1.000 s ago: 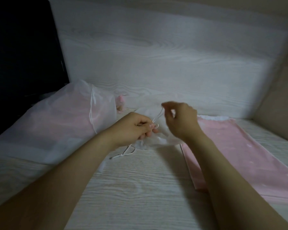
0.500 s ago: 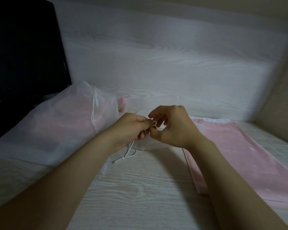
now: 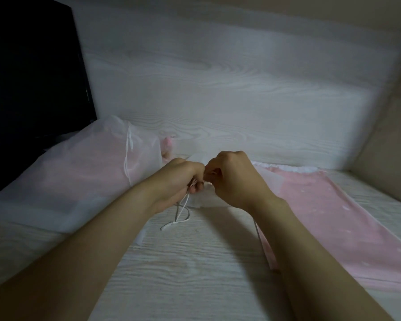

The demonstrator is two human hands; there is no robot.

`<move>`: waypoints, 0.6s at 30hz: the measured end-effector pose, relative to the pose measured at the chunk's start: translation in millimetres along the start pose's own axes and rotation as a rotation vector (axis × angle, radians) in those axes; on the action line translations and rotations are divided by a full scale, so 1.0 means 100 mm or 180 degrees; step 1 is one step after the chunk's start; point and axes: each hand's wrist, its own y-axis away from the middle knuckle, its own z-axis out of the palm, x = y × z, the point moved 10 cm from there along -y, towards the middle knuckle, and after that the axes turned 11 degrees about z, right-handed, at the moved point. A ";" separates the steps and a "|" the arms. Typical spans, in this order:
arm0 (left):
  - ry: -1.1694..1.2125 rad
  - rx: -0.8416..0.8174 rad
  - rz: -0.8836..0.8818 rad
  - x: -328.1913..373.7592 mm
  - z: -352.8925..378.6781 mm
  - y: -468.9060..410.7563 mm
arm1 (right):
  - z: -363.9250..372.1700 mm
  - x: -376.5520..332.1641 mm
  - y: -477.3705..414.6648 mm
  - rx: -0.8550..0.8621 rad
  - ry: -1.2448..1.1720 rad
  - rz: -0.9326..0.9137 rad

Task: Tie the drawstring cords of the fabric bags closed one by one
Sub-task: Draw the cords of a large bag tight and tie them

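White cord (image 3: 183,213) is held between both hands near the centre of the view. The left hand (image 3: 180,181) is closed, with its fingers curled round the cord. Two strands hang from it toward 6 o'clock and end in a loose loop lying on the table (image 3: 183,279). The right hand (image 3: 233,179) is closed likewise, knuckles uppermost. Its fingertips are set against those of the left hand, and the cord is pinched where the two meet. The exact run of the cord between the fingers is hidden.

A sheer white bag (image 3: 206,201) is found directly under the hands, flat on the table, with its mouth gathered at the fingers. At 9 o'clock from the hands a heap (image 3: 63,181) of sheer bags with pink showing through is recorded; a second cord (image 3: 128,156) hangs down its near face. At 3 o'clock to 4 o'clock a pink bag (image 3: 338,218) lies flat, its white top edge toward the back panel (image 3: 218,89). A small pink item (image 3: 168,144), too blurred to identify, is noted at 11 o'clock from the hands. A black monitor (image 3: 28,77) stands at 10 o'clock, behind the heap.
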 end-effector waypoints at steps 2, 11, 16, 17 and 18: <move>-0.0335 0.0185 0.0117 0.02 -0.07 0.00 | 0.02 0.06 0.00 -0.0104 -0.0110 0.0191; -0.1726 0.1048 0.1331 0.44 -0.43 0.09 | 0.14 0.38 0.06 -0.0975 -0.2476 0.1644; -0.1782 0.0873 0.1510 0.56 -0.33 0.15 | 0.28 0.41 0.12 -0.1254 -0.3089 0.1927; -0.1831 0.0783 0.1545 0.57 -0.29 0.14 | 0.30 0.42 0.12 -0.1240 -0.3198 0.1969; -0.1856 0.0669 0.1577 0.57 -0.25 0.13 | 0.30 0.44 0.13 -0.1198 -0.3265 0.2013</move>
